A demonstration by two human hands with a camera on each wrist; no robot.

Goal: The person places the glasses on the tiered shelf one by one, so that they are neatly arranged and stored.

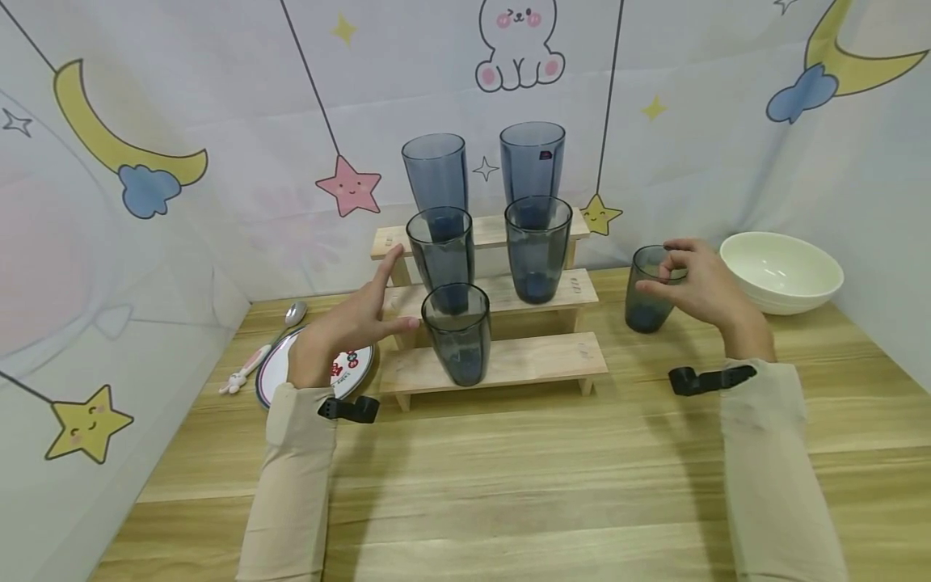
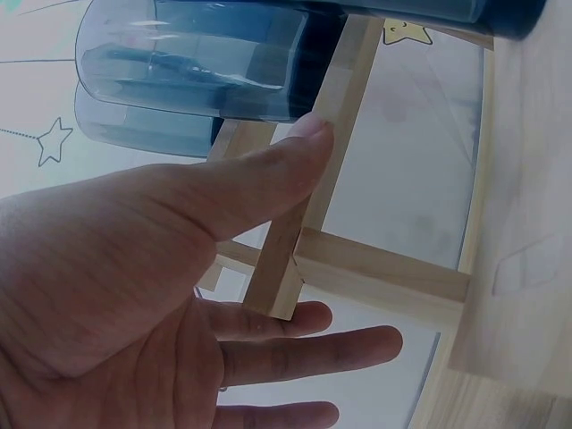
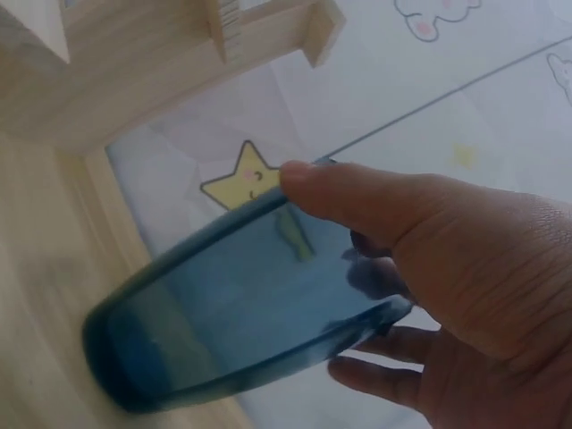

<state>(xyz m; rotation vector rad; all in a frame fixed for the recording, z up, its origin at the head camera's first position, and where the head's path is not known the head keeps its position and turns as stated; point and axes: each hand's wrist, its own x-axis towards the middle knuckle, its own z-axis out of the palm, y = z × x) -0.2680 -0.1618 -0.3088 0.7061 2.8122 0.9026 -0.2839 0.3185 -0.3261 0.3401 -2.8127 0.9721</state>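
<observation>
My right hand (image 1: 701, 283) pinches a blue-grey drinking glass (image 1: 644, 311) near its rim, right of a three-tier wooden rack (image 1: 538, 358). In the right wrist view the thumb lies on one side of this glass and fingers reach inside the rim; whether its base touches the table I cannot tell. My left hand (image 1: 352, 319) is at the rack's left side, fingers straight and spread. Its thumb (image 2: 268, 174) lies across or close to a shelf edge. Similar glasses stand upright on the tiers: two on top, two in the middle, one glass (image 1: 465, 352) on the lowest.
A pale bowl (image 1: 781, 271) stands at the right, just beyond my right hand. On the left lies a patterned plate (image 1: 356, 368), partly hidden by my left arm, with a rabbit-handled spoon (image 1: 254, 360) beside it. A printed cloth (image 1: 240, 81) hangs behind the table.
</observation>
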